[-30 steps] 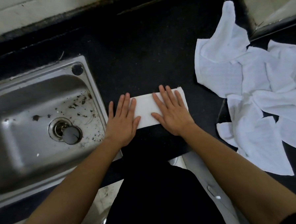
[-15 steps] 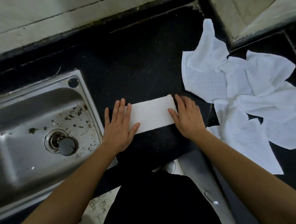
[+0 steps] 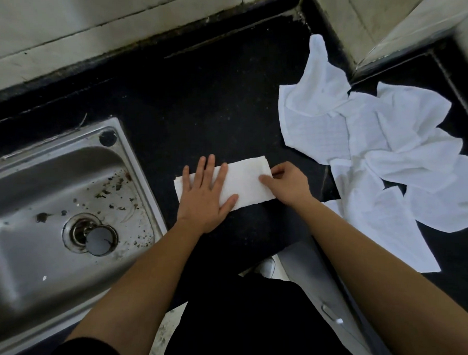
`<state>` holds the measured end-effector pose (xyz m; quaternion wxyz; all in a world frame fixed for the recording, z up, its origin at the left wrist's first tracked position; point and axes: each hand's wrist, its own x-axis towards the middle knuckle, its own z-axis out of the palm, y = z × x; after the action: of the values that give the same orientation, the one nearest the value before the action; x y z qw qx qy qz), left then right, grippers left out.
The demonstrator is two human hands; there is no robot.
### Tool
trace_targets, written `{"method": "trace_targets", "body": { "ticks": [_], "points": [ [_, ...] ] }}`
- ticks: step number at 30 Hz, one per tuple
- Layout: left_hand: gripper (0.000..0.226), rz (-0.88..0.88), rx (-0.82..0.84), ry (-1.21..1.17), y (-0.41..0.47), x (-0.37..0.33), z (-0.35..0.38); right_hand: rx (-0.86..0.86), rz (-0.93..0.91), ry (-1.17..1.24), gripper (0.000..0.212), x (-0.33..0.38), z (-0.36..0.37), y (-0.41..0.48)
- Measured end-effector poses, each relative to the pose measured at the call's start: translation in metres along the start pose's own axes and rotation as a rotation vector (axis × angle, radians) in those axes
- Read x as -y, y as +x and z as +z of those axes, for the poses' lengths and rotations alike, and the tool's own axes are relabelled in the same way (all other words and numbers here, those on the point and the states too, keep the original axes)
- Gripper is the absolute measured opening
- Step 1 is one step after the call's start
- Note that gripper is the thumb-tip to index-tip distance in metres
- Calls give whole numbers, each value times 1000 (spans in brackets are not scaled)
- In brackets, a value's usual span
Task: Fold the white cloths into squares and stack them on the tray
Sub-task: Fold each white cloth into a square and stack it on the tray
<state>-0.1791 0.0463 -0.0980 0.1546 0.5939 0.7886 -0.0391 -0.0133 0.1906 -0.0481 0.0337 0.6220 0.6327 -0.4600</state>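
— How far along, going by the black counter (image 3: 197,111)?

— Hardly begun, by the look of it. Right of the sink (image 3: 134,166), well apart from it: a heap of loose white cloths (image 3: 375,156), crumpled, overlapping, none folded.

— And nearer the sink?

— Just right of its rim: a folded strip (image 3: 244,182), one cloth brought down to a long band, lying flat. Not a square yet; probably one more fold across.

— Hands?

— Left hand (image 3: 204,195) on the end nearest the sink, spread wide and flat, fingers straight, pressing down. Right hand (image 3: 287,185) at the end farthest from the sink, fingers curled, thumb on top, pinching that short edge.

— Next, then?

— Most likely carrying the pinched end over toward the sink-side end, halving the band.

— And the tray?

— Nowhere in view, on either side of the sink. Nothing stacked, as far as can be told. So: one cloth partway, the whole heap left to fold, then all the stacking.
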Motion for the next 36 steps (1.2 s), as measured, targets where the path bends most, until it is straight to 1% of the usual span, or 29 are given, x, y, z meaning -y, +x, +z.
{"method": "trace_targets", "body": {
  "ticks": [2,3,4,6,8,10,11,12,13,14,16,19,22,24,26,28,30,31,32,33,35,36],
  "points": [
    [79,0,16,8,0,0,-1,15,121,234,37,0,-3,2],
    [78,0,23,8,0,0,-1,47,181,326,39,0,-5,1],
    [78,-1,28,7,0,0,-2,92,232,384,37,1,-7,1],
    [78,3,51,3,2,0,-3,165,299,414,29,3,-10,2],
    [78,6,73,2,1,1,-4,163,284,357,27,5,-12,2],
    [78,4,84,-4,2,1,-6,89,191,146,25,5,-12,1],
    [79,0,86,-6,2,1,-6,51,145,-1,28,5,-12,0],
    [79,-3,86,-6,3,1,-7,22,114,-124,37,5,-13,-4],
    [79,-5,85,-6,3,1,-7,7,111,-191,45,4,-12,-7],
    [79,-4,85,-7,3,1,-7,10,127,-205,51,1,-9,-11],
    [79,-1,89,-11,3,1,-6,-6,161,-165,50,-9,-3,-15],
    [80,4,87,-22,3,1,-6,-105,135,-133,41,-22,4,-16],
    [80,3,90,-29,3,1,-6,-137,131,-81,31,-22,10,-15],
    [80,4,82,-36,3,1,-6,-159,158,35,22,-15,13,-18],
    [80,7,65,-43,3,1,-5,-176,265,315,19,-9,14,-22],
    [80,7,57,-44,3,2,-4,-175,375,575,27,-5,15,-25],
    [80,8,57,-35,3,1,-5,-154,439,765,40,-2,14,-28],
    [80,9,59,-33,3,1,-5,-140,463,847,42,-1,13,-29],
    [80,9,64,-31,3,1,-5,-122,494,911,39,1,11,-31],
    [80,9,69,-30,3,1,-5,-94,527,941,32,2,10,-32],
    [80,9,70,-32,3,2,-5,-11,573,943,18,3,7,-35],
    [80,10,73,-32,3,2,-5,35,584,926,17,3,6,-37]
  ]
}}
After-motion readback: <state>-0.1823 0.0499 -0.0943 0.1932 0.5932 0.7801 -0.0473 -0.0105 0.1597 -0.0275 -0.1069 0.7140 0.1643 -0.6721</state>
